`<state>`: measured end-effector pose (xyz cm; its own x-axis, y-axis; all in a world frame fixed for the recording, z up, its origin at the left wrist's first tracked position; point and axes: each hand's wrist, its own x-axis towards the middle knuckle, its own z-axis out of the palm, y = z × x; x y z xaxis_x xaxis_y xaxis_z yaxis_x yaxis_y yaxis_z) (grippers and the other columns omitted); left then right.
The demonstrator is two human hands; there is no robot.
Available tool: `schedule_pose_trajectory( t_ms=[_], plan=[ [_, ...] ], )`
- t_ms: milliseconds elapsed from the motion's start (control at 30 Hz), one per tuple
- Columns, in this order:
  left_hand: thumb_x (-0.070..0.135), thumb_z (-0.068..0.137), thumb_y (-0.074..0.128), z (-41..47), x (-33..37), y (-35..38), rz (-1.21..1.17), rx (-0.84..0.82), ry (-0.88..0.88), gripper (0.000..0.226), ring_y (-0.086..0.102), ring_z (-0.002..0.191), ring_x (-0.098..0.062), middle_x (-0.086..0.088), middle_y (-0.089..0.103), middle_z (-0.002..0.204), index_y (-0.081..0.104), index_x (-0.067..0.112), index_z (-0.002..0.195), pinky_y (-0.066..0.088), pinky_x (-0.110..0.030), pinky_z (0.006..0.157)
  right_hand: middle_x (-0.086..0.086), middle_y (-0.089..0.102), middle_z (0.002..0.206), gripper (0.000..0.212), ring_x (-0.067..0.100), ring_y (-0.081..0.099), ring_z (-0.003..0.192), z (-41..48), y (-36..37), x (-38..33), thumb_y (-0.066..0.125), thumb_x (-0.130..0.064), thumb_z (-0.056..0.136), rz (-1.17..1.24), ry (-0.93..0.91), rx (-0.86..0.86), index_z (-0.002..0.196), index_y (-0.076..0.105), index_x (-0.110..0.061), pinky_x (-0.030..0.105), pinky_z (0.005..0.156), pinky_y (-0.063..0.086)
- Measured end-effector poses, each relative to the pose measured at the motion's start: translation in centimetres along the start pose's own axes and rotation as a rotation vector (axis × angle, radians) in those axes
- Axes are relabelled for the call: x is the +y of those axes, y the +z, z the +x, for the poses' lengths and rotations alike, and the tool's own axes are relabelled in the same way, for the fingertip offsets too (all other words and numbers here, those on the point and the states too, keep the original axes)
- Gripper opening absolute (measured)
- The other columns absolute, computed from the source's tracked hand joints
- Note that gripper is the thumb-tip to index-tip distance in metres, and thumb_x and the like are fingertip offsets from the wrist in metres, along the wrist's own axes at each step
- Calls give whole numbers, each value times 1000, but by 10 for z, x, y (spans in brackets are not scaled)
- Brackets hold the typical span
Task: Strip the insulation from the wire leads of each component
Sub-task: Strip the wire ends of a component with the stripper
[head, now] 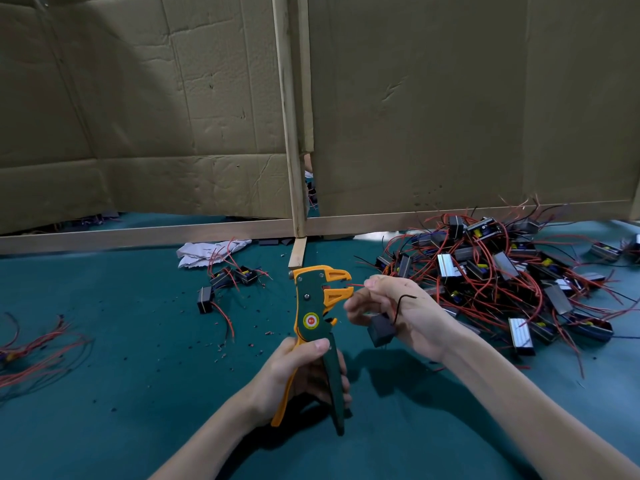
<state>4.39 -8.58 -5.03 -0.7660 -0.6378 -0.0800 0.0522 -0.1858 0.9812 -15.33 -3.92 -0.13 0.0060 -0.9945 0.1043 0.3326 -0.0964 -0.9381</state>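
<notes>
Red lead going into the stripper!

The left hand [304, 372] wraps the stripper [317, 327] handles; the right hand [391, 313] pinches the red lead [356, 285] at its fingertips, component [379, 330] dangling below the fingers. Best keep that lead straight and seated squarely between the jaws, then squeeze steadily so only insulation tears.

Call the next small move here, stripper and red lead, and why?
Probably squeeze the handles. The left hand holds the wire stripper upright, handles spread. The right hand pinches the red lead with its tip already between the open orange jaws, the dark component hanging below. If the tip looks too shallow, nudge it in first.
</notes>
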Motion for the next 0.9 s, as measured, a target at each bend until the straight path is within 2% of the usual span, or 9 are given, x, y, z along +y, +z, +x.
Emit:
schedule_pose_trajectory(
  t_ms=[133,267,400,533,600,633,733,800,900],
  plan=[
    [43,65,71,-4,4,4,-37,67,-35,52,61,57,-37,-30,59,66,64,-9,73,54,-48,65,17,71,78,20,24,67,68,0,0,0,56,-21,83,-17,-5,-33,87,48,-3,30,67,55],
    [47,59,69,-8,6,12,14,117,-50,49,60,52,-32,-25,58,61,63,-2,66,53,-36,54,16,68,70,18,23,63,65,-1,-2,-4,57,-22,82,-44,-6,-9,76,51,-6,32,69,55],
    [46,53,71,-11,1,16,35,210,-63,57,59,53,-31,-22,59,61,55,-2,78,52,-35,56,14,63,62,26,21,59,59,0,-5,-4,54,-26,87,-99,8,13,66,48,-12,53,96,45],
    [48,48,69,-5,-3,18,34,334,37,69,50,43,-23,-13,51,54,44,-3,88,42,-29,44,12,58,55,32,19,56,53,1,-3,-1,53,-30,88,-116,-5,-3,64,40,-14,44,93,51],
    [47,52,71,-4,-4,15,-10,265,31,64,56,48,-24,-13,56,58,52,-5,85,44,-32,51,12,58,55,31,18,56,52,2,-2,1,52,-30,90,-118,-6,-7,66,39,-14,40,88,53],
    [43,56,71,-4,-2,14,-55,201,33,53,60,54,-27,-16,60,63,61,-3,81,47,-34,58,12,58,54,31,17,56,52,3,-2,1,51,-28,92,-121,-13,6,67,39,-14,39,86,54],
    [31,64,73,-4,0,14,-183,75,91,35,67,74,-36,-22,66,79,72,1,83,54,-50,79,8,53,50,33,19,55,54,5,-6,0,45,-28,99,-139,-65,73,69,40,-14,31,75,54],
    [30,63,79,-3,0,15,-233,55,104,38,66,79,-37,-21,65,82,70,1,86,52,-56,87,3,44,47,33,19,54,56,7,-9,1,46,-36,95,-160,-93,114,72,41,-14,32,79,52],
    [24,65,76,-2,4,17,-305,54,79,37,63,79,-37,-22,60,83,66,0,92,52,-56,83,-4,37,47,35,14,51,57,9,-14,7,47,-46,88,-253,-101,170,76,49,-13,42,90,41]
  ],
)
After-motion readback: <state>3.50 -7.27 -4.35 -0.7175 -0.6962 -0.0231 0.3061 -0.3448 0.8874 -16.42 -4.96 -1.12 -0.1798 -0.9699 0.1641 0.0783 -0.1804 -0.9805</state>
